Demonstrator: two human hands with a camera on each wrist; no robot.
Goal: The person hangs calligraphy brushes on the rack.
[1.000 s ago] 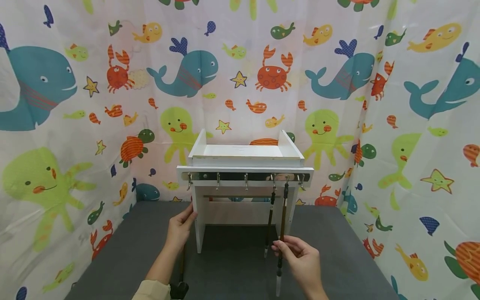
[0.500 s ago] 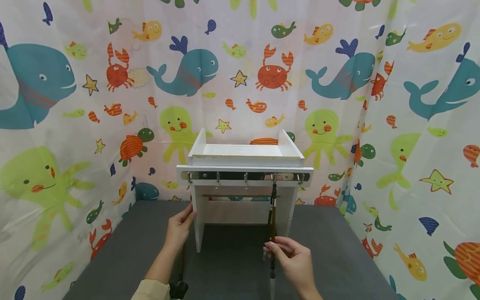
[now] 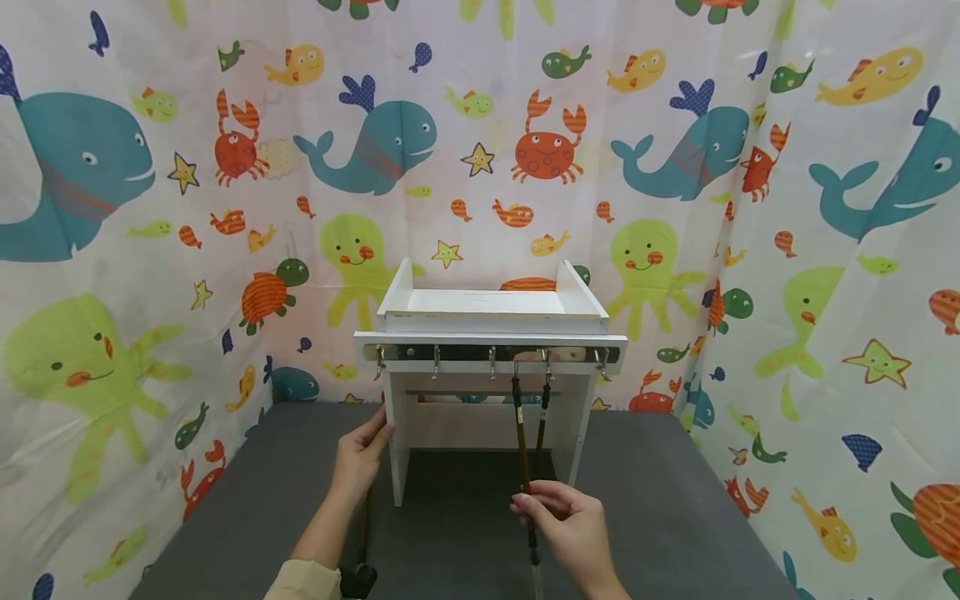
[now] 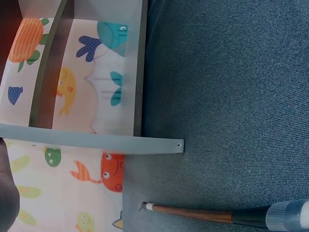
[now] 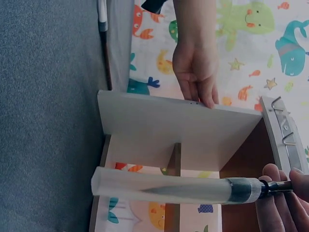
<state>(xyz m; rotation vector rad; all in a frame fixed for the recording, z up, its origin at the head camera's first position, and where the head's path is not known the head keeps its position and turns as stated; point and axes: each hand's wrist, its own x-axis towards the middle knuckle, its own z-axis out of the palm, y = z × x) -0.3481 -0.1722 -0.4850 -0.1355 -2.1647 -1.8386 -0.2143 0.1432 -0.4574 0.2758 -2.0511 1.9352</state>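
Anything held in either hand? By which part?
Right hand pinches a brush low on its handle, above the capped tip. Left hand touches the stand's side panel; can't tell if it grips.

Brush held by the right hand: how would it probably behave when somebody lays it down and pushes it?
The brush would likely roll, since its translucent cap looks round. Its handle looks straight, so it is probably stiff rather than floppy. It may also feel light, being so slender.
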